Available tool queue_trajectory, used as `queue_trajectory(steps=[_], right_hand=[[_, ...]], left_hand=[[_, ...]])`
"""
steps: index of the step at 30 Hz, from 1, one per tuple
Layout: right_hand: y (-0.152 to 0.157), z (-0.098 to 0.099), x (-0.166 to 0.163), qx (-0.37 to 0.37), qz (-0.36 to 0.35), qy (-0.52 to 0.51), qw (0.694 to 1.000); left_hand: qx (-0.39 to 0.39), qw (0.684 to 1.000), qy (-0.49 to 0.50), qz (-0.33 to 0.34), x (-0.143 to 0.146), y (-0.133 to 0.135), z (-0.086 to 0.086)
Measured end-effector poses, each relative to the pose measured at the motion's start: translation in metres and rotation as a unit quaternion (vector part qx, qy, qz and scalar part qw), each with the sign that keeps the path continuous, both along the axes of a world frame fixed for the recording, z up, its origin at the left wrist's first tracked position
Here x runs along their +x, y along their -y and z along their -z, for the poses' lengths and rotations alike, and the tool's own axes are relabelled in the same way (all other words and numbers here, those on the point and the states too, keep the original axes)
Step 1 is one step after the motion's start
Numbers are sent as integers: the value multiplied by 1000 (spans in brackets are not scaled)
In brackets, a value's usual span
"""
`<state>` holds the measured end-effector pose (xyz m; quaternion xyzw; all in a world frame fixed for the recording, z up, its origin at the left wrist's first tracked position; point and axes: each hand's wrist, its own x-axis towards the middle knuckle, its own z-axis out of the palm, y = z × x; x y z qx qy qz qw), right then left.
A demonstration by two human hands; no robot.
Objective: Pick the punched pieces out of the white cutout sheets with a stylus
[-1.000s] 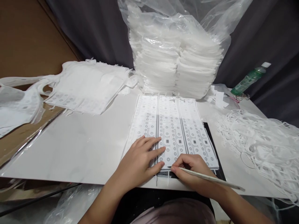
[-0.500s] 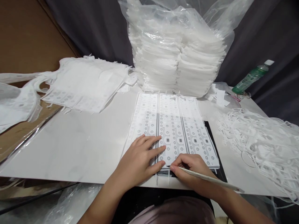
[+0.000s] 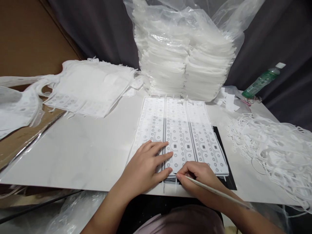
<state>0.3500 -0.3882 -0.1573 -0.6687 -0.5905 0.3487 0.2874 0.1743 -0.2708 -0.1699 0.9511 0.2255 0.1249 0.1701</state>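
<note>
A stack of white printed sheets (image 3: 203, 154), marked with grey rings and small dark squares, lies in front of me. My left hand (image 3: 148, 162) rests flat on the stack's left part with its fingers spread. At the near edge, my right hand (image 3: 200, 177) is closed like a pen grip round a slim pale-handled tool (image 3: 214, 188). Its thin dark tip touches or nearly touches the sheet's edge, just right of my left thumb. Narrow white strips (image 3: 176, 185) hang from that edge. Beneath the stack lies a black mat (image 3: 230, 182), mostly covered.
Behind the sheets stands a tall clear bag (image 3: 185, 58) of stacked white material. To the left lies another pile of white sheets (image 3: 90, 84). A tangled heap of white offcuts (image 3: 273, 152) covers the right side. A green bottle (image 3: 262, 83) leans at the back right.
My right hand has shifted slightly left with the tool, and the tool's back end has dipped a little. The left hand and the sheets stay where they were.
</note>
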Motion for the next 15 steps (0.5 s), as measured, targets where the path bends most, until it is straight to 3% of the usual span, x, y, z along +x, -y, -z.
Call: queue_trajectory(steps=[2,6,9,12,15], right_hand=[[2,3,-2,82,-34,43,995],[12,18,-12,222,-79,165,958],[22,32,-20,245,-97,237,935],[24,41,-18,238,-104,238,936],[17,37,-2,246,-12,217,944]], left_hand=[[-2,1000,-1,0,0,0,0],[-4,1000,-5,1,1,0,0],[-5,1000,-9,-1,1,0,0],[-4,1000,-16,1,1,0,0],[1,1000,-17,1,1,0,0]])
